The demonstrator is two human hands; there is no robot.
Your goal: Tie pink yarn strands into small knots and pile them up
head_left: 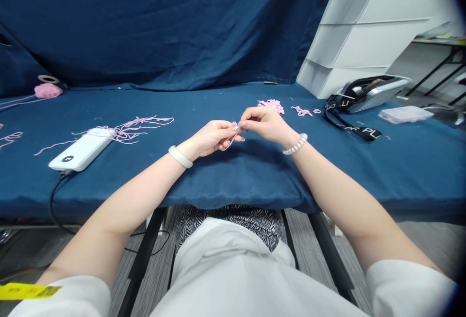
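Above the table's front edge, my left hand and my right hand meet with their fingertips nearly touching. Between them runs a short pink yarn strand, pinched by both hands. The fingers hide most of it, so its full shape does not show. Just behind my right hand lies a pile of small pink yarn pieces. More short pink pieces lie to its right. Left of my hands, long loose pink strands spread over the cloth, partly draped on a white power bank.
A blue cloth covers the table. At far left sit a pink yarn ball and a tape roll. To the right are an open case, a black strap and a flat clear box. White boxes stand behind.
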